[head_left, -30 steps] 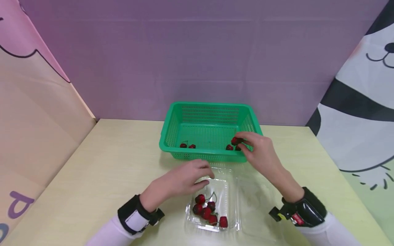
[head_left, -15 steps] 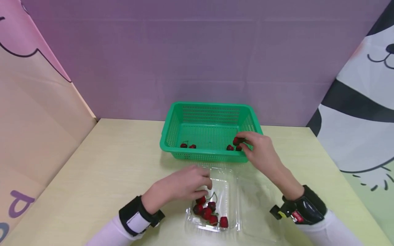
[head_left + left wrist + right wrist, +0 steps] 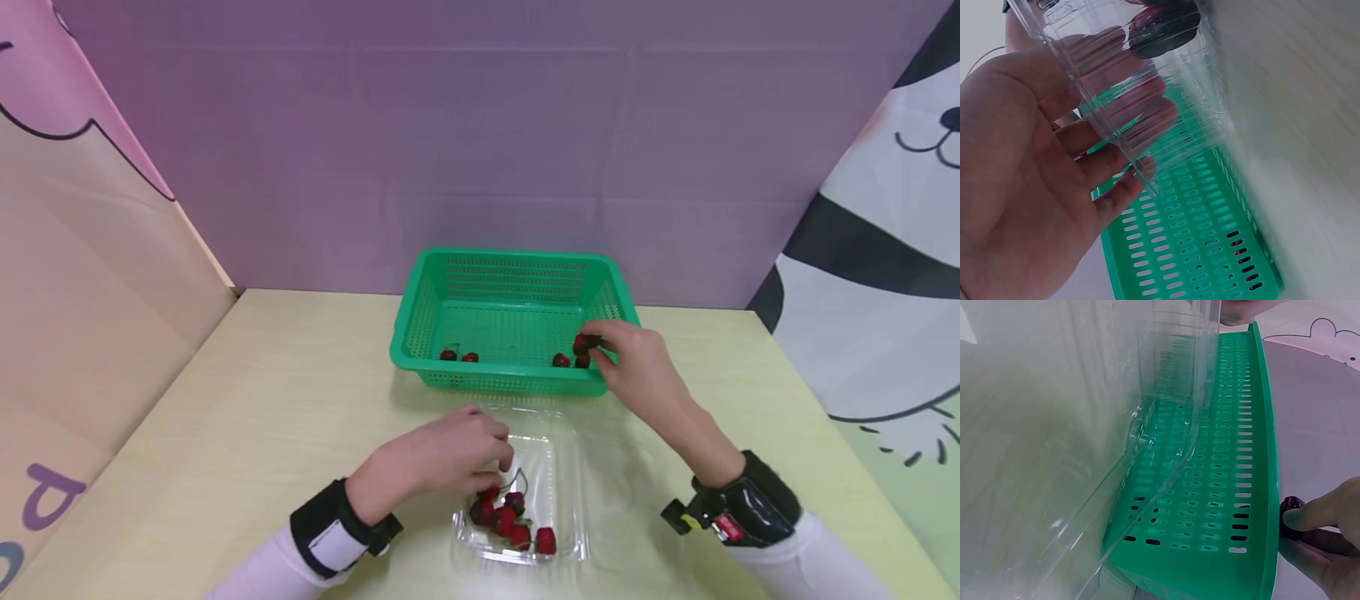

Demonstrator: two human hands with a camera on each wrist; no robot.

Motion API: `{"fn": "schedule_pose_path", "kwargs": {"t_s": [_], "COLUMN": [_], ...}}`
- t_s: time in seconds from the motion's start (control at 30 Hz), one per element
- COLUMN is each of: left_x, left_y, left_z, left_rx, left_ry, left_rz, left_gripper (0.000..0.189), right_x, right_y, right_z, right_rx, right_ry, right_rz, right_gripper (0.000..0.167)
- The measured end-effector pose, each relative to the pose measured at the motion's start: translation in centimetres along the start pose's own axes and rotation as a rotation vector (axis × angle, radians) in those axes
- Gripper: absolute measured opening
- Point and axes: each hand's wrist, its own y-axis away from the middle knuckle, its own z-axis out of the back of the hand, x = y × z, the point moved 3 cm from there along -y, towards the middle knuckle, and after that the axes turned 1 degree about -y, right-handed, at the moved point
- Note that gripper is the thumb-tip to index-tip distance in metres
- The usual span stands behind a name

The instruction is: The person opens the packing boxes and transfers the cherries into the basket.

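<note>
- Nearest, two pale sleeves [image 3: 277,560] are reaching in from the lower corners, and a black strap [image 3: 309,507] is circling each wrist.
- A clear plastic box [image 3: 553,492] is sitting on the table [image 3: 300,392] between the forearms, and six cherries [image 3: 503,521] are showing in its nearer part, five of them bunching at the left and one lying at the right; a stem is curving up from the bunch.
- The left hand [image 3: 450,450] is hanging over the left side of the box, its fingers loosely bending with a gap between them and the thumb. The thumb is partly covering the farthest cherry in the bunch; whether it is touching that cherry, I cannot tell. In the left wrist view, the fingers are showing through the clear plastic.
- Farther off, the right hand [image 3: 645,358] is pinching one cherry [image 3: 581,343] between thumb and fingers, holding it over the near right part of the basket.
- The green basket [image 3: 495,381] is standing just behind the box, with two cherries lying near its left end and two more lying below the pinched one.
- Beyond the table, a purple backdrop [image 3: 480,125] is rising, and a panda picture [image 3: 885,217] is filling the right side.
</note>
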Motion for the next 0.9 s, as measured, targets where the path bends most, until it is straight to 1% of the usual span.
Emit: {"fn": "schedule_pose_path", "kwargs": {"t_s": [0.27, 0.4, 0.57, 0.9], "left_x": [-0.09, -0.12, -0.07, -0.21], "left_y": [0.09, 0.18, 0.22, 0.26], "left_z": [-0.17, -0.22, -0.44, -0.61], "left_rx": [0.035, 0.043, 0.052, 0.083], "left_ry": [-0.013, -0.018, 0.002, 0.039], "left_rz": [0.016, 0.012, 0.005, 0.017], "left_gripper": [0.009, 0.009, 0.008, 0.008], "right_x": [-0.18, -0.20, -0.29, -0.51], "right_y": [0.04, -0.07, -0.13, -0.13], "right_z": [0.03, -0.17, -0.37, -0.61], "right_rx": [0.020, 0.036, 0.052, 0.081], "right_ry": [0.008, 0.018, 0.016, 0.022], "right_rz": [-0.010, -0.018, -0.034, -0.060], "right_gripper": [0.030, 0.029, 0.027, 0.024]}}
